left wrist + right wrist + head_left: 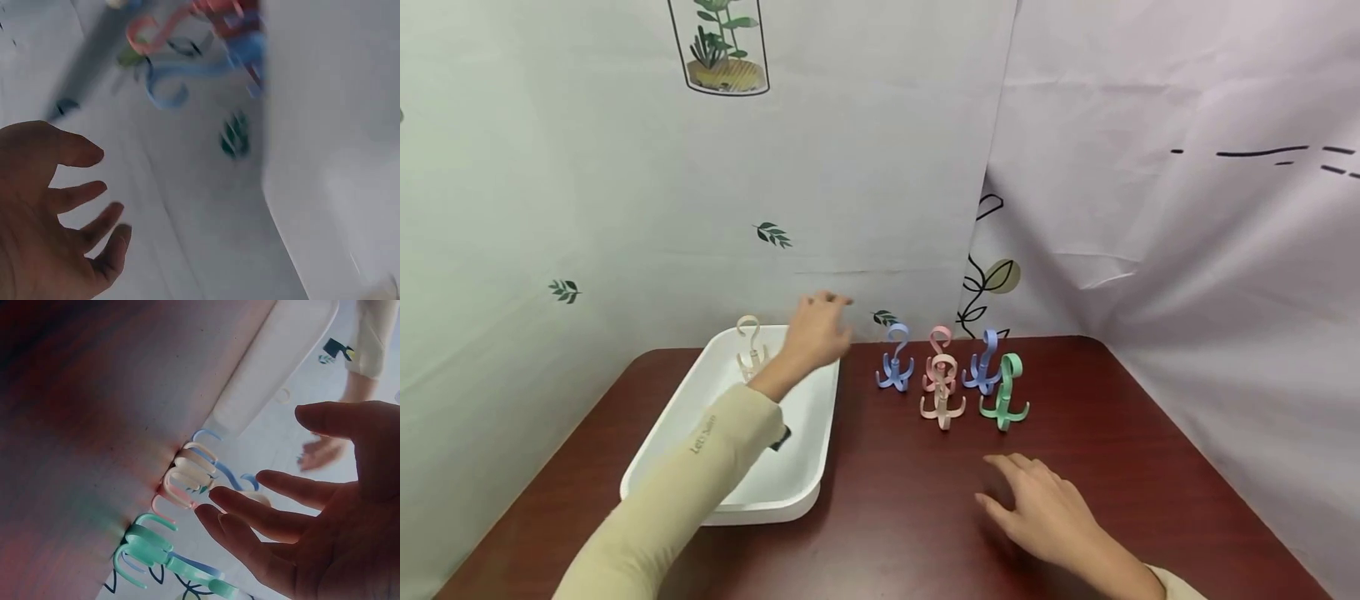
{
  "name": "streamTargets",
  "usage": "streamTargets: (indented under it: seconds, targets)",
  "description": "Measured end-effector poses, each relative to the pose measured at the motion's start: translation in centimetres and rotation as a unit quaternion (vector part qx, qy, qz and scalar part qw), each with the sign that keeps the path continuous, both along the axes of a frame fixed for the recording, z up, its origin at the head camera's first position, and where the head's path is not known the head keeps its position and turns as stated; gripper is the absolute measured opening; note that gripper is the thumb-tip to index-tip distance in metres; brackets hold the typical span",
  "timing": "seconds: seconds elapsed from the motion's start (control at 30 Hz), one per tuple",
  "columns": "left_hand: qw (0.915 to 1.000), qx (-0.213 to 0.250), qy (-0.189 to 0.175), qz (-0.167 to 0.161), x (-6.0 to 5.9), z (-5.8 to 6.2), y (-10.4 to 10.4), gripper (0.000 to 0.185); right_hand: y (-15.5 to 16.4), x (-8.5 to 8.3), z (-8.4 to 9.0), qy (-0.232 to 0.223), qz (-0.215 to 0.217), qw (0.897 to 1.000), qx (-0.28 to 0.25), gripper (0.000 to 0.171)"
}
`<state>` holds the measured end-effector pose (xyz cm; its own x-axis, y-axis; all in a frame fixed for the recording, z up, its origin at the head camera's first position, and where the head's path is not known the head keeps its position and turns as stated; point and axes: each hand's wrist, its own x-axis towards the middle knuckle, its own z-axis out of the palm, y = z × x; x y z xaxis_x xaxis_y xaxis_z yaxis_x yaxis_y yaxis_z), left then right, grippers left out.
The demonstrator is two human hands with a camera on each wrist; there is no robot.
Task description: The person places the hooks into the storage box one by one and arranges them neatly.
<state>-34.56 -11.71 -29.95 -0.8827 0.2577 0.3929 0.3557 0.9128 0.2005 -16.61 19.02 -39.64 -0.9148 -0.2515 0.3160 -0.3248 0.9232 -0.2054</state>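
My left hand (817, 332) hovers over the back right side of a white tray (830, 417), fingers apart and holding nothing. Inside the tray, to the left of that hand, stands a cream multi-arm hanging hook (752, 354). Right of the tray is a cluster of similar hooks: a blue hook (895, 367), a pink hook (939, 337), a second blue hook (984, 367), a pale pink hook (942, 404) and a green hook (1004, 400). Low over the table in front of the green one, my right hand (1037, 504) has loosely bent, bare fingers.
The dark red table (902, 508) carries the tray and hooks. Pale cloth with printed leaves (887, 167) hangs behind the table's far edge. On the left sleeve's cuff a small black item (781, 438) shows.
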Motion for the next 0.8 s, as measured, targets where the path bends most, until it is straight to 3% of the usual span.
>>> streamTargets:
  seconds: [0.13, 0.23, 0.43, 0.67, 0.8]
  targets:
    - [0.997, -0.007, -0.011, -0.076, 1.4, -0.2, 4.8, 0.044, 0.0, 0.0, 0.0, -0.001, 0.002, 1.0, 0.0, 0.045]
    - [0.9931, -0.035, -0.037, -0.106, 2.1, -0.6, 7.6, 0.047, 0.0, 0.0, 0.1, 0.004, 0.002, 1.0, 0.0, 0.044]
    - [0.9908, -0.057, -0.064, -0.105, 2.0, -2.0, 10.4, 0.039, 0.0, -0.1, 0.1, 0.017, 0.004, 1.0, 0.0, 0.044]
    - [0.9903, -0.056, -0.078, -0.101, 1.6, -3.3, 11.3, 0.031, 0.0, 0.0, 0.0, 0.023, 0.0, 1.0, 0.0, 0.044]
    - [0.9897, -0.064, -0.075, -0.104, 1.5, -3.3, 11.4, 0.028, 0.2, 0.1, -0.1, 0.018, -0.002, 1.0, 0.003, 0.044]
